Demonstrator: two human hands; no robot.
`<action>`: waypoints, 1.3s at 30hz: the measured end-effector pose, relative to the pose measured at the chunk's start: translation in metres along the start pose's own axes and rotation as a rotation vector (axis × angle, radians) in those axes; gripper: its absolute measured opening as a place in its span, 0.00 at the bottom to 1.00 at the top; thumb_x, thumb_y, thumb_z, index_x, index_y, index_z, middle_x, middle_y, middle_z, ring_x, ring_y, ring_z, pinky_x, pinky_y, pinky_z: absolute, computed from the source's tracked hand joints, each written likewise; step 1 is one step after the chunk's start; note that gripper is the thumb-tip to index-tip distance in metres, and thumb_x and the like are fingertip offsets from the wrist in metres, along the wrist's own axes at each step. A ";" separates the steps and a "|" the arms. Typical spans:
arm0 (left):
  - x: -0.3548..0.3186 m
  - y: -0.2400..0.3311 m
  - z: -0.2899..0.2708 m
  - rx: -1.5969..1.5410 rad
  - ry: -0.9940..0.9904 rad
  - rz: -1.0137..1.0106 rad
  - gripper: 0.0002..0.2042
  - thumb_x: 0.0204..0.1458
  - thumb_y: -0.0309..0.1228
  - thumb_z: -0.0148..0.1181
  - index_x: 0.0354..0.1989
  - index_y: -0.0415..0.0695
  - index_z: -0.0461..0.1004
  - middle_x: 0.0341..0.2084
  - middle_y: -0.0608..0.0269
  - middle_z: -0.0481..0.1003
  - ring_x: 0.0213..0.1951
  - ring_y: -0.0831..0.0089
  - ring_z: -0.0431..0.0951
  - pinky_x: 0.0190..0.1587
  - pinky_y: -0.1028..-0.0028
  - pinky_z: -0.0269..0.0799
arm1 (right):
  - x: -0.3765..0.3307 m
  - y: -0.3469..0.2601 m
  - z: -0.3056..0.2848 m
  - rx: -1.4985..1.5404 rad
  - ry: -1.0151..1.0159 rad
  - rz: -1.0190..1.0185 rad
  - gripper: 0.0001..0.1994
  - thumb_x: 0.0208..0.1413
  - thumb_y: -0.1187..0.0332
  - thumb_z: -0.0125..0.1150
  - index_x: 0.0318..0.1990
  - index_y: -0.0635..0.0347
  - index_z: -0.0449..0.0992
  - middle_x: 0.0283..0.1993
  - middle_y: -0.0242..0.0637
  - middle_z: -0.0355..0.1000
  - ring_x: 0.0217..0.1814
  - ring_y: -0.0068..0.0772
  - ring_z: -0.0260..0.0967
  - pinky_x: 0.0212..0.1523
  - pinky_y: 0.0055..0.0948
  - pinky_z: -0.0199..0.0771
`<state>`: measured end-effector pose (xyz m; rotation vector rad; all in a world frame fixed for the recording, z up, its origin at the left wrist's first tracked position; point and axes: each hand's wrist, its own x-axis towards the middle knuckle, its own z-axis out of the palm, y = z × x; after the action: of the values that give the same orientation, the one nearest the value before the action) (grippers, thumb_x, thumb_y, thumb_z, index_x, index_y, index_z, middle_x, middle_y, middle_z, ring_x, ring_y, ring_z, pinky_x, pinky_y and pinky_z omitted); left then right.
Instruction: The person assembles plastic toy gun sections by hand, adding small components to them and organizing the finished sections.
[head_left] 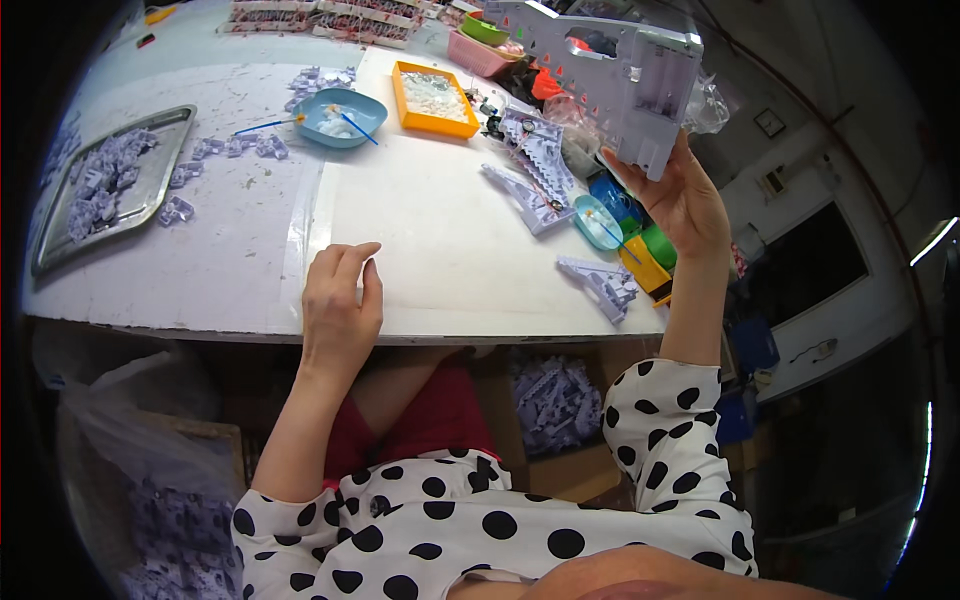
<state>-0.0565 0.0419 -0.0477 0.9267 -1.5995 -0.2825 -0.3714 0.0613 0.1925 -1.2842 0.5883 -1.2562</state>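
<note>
My right hand point(685, 205) is lifted at the upper right, its fingers closed on the lower end of a large lavender plastic housing point(645, 95). The housing is a long panel with small holes and a box-like end, held well above the table. At the table's front part, my left hand point(342, 300) hovers over or rests on the white sheet point(430, 230); I cannot tell which. Its thumb and index finger stand apart and it holds nothing. Lavender stepped plastic parts point(530, 200) lie below the housing, and another such part point(600, 287) lies near the front edge.
Blue bowl point(340, 140) with blue-handled sticks and orange tray point(437, 128) of white bits stand behind. A metal tray point(185, 125) of lavender pieces is at left. A smaller blue bowl point(597, 235) stands at right. Below the table, a carton point(580, 475) holds lavender parts.
</note>
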 end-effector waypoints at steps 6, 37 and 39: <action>-0.002 0.003 -0.005 0.012 -0.029 -0.039 0.10 0.55 0.18 0.58 0.45 0.40 0.78 0.36 0.54 0.75 0.41 0.56 0.76 0.44 0.62 0.74 | -0.015 0.031 0.009 -0.044 0.168 -0.030 0.20 0.71 0.62 0.52 0.61 0.68 0.68 0.61 0.48 0.71 0.67 0.46 0.67 0.70 0.59 0.67; 0.061 0.052 -0.008 0.195 -0.545 0.027 0.08 0.54 0.23 0.67 0.42 0.40 0.82 0.36 0.59 0.80 0.42 0.68 0.80 0.46 0.70 0.74 | -0.100 0.233 0.064 -1.136 0.577 -0.415 0.12 0.46 0.64 0.76 0.38 0.52 0.82 0.49 0.31 0.78 0.49 0.37 0.72 0.52 0.37 0.67; 0.062 0.055 -0.005 0.209 -0.580 0.029 0.08 0.51 0.23 0.69 0.40 0.41 0.82 0.34 0.60 0.79 0.41 0.66 0.80 0.42 0.68 0.75 | -0.098 0.231 0.052 -1.127 0.622 -0.425 0.11 0.47 0.65 0.76 0.38 0.53 0.82 0.48 0.32 0.78 0.47 0.37 0.72 0.50 0.36 0.68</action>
<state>-0.0731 0.0363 0.0337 1.0373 -2.2057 -0.3926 -0.2723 0.1267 -0.0348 -1.9872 1.6987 -1.7751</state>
